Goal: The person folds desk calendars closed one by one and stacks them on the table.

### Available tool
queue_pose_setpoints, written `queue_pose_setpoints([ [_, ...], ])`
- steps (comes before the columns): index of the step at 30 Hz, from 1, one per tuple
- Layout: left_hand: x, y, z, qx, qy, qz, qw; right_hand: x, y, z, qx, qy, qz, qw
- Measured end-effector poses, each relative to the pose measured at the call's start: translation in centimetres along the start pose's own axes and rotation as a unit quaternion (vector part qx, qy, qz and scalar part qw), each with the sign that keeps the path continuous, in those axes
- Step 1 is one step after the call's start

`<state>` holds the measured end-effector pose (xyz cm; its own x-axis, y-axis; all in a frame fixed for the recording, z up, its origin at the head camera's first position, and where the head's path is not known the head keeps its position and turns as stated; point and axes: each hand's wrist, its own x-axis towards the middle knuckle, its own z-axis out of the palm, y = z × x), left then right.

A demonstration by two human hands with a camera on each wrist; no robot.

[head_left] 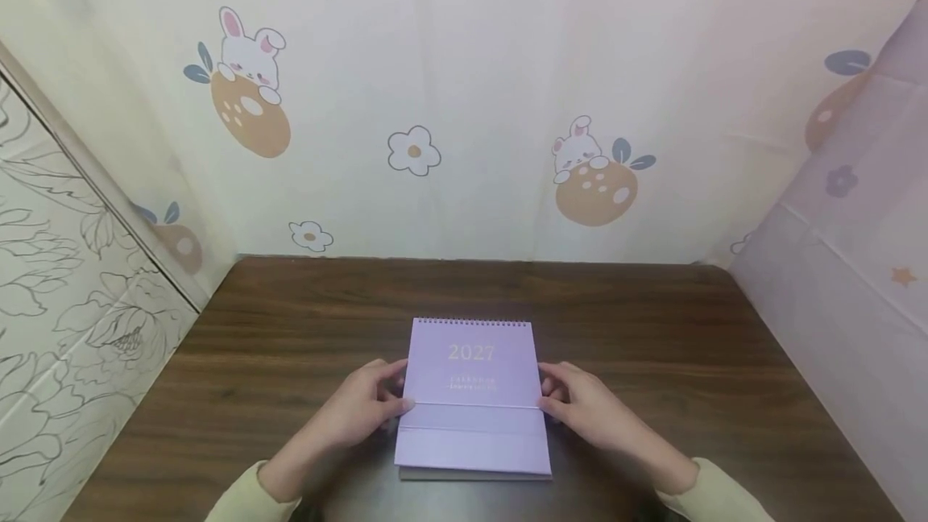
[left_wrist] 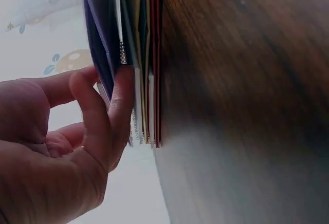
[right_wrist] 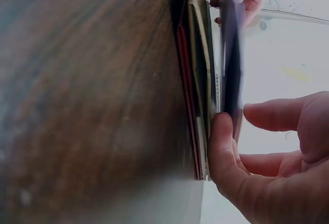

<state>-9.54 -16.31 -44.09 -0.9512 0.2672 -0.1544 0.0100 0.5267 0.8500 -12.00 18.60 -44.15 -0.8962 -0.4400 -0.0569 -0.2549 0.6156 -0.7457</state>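
Observation:
A purple spiral-bound desk calendar marked 2027 lies face up at the middle of the table. By its left side edge my left hand pinches it, thumb above and fingers beneath. My right hand grips the opposite side edge in the same manner. Beneath the calendar is a stack of thin items with dark, tan and red layers, seen edge-on in both wrist views. A gap parts the purple calendar from this stack, and fingertips reach into it. What the lower items are cannot be told.
The dark wood-grain table extends on both sides of the calendar. Behind it hangs a pale curtain printed with rabbits, fruit and flowers. A white panel with flower line drawings stands at the left.

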Motion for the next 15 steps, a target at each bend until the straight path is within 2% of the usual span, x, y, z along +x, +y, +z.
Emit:
queue_pose_setpoints([
  [4, -0.1, 0.2, -0.1, 0.084, 0.002, 0.013, 0.9964, 0.0, 0.1, 0.2, 0.007, 0.001, 0.008, 0.9999],
  [8, -0.4, 0.4, 0.2, 0.172, 0.024, 0.038, 0.984, -0.2, -0.1, 0.4, -0.013, 0.023, 0.02, 0.9994],
  [11, -0.9, 0.5, 0.7, 0.242, 0.067, 0.062, 0.966, -0.5, -0.4, 0.8, -0.064, 0.049, 0.002, 0.9968],
  [15, -1.4, 0.7, 1.6, 0.334, 0.117, 0.098, 0.9303, -0.8, -0.9, 1.1, -0.167, 0.084, -0.052, 0.981],
])
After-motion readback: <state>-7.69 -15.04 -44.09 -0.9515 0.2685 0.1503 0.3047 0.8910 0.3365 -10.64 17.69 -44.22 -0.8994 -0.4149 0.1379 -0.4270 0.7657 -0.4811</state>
